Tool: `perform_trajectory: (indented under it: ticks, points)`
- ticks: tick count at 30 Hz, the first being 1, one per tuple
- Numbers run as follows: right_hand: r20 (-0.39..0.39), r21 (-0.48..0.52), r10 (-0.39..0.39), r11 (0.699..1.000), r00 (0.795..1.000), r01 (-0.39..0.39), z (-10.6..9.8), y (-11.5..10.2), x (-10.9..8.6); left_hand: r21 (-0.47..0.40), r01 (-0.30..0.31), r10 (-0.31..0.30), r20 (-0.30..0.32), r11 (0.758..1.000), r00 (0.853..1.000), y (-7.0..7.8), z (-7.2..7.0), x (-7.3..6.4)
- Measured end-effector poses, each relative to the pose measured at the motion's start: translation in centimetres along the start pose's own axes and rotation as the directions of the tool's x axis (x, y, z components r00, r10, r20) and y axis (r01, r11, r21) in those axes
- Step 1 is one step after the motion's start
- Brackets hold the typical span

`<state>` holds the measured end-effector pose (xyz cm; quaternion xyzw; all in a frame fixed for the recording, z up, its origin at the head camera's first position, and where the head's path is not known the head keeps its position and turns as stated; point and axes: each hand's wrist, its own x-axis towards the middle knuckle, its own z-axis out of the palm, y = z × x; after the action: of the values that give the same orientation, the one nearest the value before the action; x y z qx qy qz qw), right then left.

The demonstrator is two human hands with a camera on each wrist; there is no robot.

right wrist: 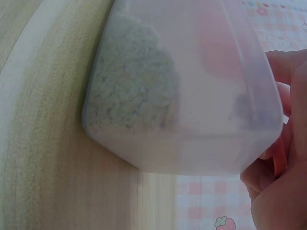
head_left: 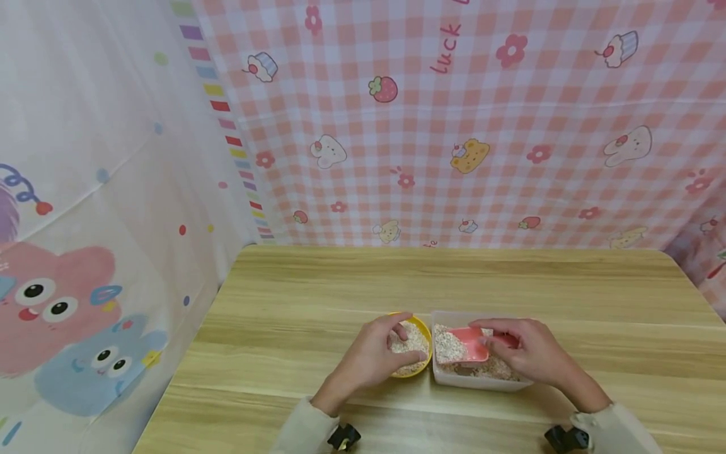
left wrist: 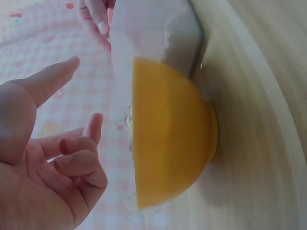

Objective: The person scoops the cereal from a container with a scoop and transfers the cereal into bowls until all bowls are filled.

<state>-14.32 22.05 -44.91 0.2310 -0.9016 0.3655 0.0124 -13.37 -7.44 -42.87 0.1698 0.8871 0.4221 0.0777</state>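
Observation:
A yellow bowl (head_left: 428, 335) of pale flakes (head_left: 416, 341) stands on the table. Above its rim hovers my left hand (head_left: 372, 354), thumb and fingers spread apart; the left wrist view shows the hand (left wrist: 53, 158) apart from the bowl (left wrist: 168, 134). My right hand (head_left: 532, 350) grips the handle of a pink scoop (head_left: 478, 345), whose pan is over the flakes in a translucent plastic box (head_left: 476, 381). Flakes lie at the scoop's front. Through the box wall (right wrist: 206, 155) in the right wrist view, the scoop's pan is a blurred pink patch.
The wooden table (head_left: 317, 284) runs back to a pink checked cloth (head_left: 351, 189). At the left hangs a white cloth (head_left: 113, 208) with cartoon figures. The bowl and box stand side by side, almost touching.

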Motion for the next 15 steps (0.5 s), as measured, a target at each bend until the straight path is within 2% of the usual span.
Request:
perform_trajectory:
  ticks: [7, 15]
  points:
    - [-0.002, -0.014, 0.009, 1.000, 1.000, -0.009, 0.0, 0.1, 0.0, -0.047, 0.011, -0.012, -0.038, 0.999, 0.999, -0.8, -1.3, -0.4]
    - [-0.012, -0.001, -0.019, 1.000, 1.000, 0.019, 0.0, 0.0, 0.0, -0.033, 0.028, -0.031, -0.086, 0.999, 0.996, -2.3, -2.2, -0.8]
